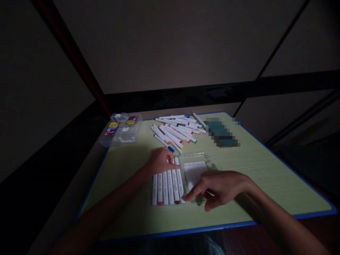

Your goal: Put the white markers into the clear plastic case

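Observation:
A row of several white markers [164,187] lies side by side in a clear plastic case [198,154] that rests flat on the table. My left hand [160,160] is over the far end of the row, its fingers bent and its thumb on the rightmost marker [180,182]. At that marker's near end, the outstretched index finger of my right hand [219,187] touches it; the thumb hangs apart below. Under my right hand, the case's other half holds a white sheet or insert [195,171], partly covered.
Beyond the case lies a loose pile of white markers [176,131] with coloured ends. A blue-capped marker [164,143] is nearest my left hand. Clear plastic boxes [127,132] with labels stand at the far left. A blurred green flat object [220,131] lies right on the blue-edged table [260,170].

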A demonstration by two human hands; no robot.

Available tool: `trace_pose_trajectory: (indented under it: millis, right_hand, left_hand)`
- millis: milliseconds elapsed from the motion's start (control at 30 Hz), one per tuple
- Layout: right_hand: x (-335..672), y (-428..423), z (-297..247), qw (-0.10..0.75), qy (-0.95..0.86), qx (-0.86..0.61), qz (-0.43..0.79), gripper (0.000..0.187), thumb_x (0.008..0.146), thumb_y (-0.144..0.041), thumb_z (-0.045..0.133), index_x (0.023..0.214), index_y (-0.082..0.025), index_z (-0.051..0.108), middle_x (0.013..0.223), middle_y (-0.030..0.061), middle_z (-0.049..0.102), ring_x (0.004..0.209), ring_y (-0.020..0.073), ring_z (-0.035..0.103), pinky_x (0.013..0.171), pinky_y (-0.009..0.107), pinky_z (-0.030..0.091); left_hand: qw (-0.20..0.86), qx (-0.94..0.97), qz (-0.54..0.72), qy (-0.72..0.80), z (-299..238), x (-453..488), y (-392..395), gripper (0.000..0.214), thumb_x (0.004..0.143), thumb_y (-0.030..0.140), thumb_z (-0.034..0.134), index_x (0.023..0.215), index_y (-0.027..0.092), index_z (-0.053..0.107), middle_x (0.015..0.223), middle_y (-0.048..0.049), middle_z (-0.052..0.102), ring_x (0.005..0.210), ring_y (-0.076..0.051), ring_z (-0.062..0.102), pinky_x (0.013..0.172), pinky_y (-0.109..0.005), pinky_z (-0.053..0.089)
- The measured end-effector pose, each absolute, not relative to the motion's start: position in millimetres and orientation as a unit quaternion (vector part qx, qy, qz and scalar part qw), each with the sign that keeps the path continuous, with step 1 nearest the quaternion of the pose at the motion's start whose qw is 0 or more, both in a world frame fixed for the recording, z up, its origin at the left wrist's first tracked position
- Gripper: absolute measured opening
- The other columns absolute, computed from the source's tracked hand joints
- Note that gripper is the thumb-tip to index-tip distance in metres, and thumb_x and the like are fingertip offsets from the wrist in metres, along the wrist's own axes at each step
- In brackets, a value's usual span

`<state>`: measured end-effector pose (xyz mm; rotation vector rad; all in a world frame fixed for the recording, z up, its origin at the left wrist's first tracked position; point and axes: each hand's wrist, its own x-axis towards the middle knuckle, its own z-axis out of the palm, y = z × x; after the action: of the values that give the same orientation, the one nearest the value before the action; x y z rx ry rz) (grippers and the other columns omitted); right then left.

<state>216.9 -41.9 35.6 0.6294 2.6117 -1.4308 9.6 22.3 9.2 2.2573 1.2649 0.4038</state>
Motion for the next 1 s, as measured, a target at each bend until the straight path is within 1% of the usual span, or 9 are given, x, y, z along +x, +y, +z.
trace_pose_trajectory:
  millis: [500,800,1000]
  right_hand:
    - [214.8,-43.1,38.5,0.051,0.857,0.222,-0.462,0.05,0.07,-0.018,0.064,0.118,-0.023,0.053,0.056,-0.0048,0.047,0.048,0.0061,0.047,0.046,0.016,0.034]
    - [215.0,-43.5,37.2,0.056,0.846,0.226,-0.48,0.05,0.071,-0.018,0.063,0.119,-0.022,0.052,0.055,-0.0052,0.047,0.046,0.0055,0.046,0.045,0.015,0.033]
    - [215.3,-43.1,36.9,0.052,0.851,0.216,-0.476,0.051,0.071,-0.018,0.062,0.12,-0.022,0.051,0.06,-0.0032,0.053,0.048,0.0051,0.046,0.046,0.015,0.034]
  left_hand:
    - [0.27,0.829,0.149,0.467,10.1,9.8,22.0,0.024,0.053,0.029,0.072,0.052,0.014,0.053,0.064,0.0017,0.049,0.062,-0.011,0.045,0.055,-0.021,0.031]
    - [0.272,0.829,0.157,0.462,9.5,9.7,22.9,0.024,0.052,0.03,0.072,0.051,0.014,0.053,0.063,0.0019,0.049,0.061,-0.01,0.045,0.054,-0.021,0.031]
    - [0.272,0.83,0.158,0.461,8.8,9.3,22.8,0.025,0.052,0.03,0.071,0.051,0.014,0.052,0.062,0.0023,0.048,0.061,-0.01,0.044,0.054,-0.021,0.03]
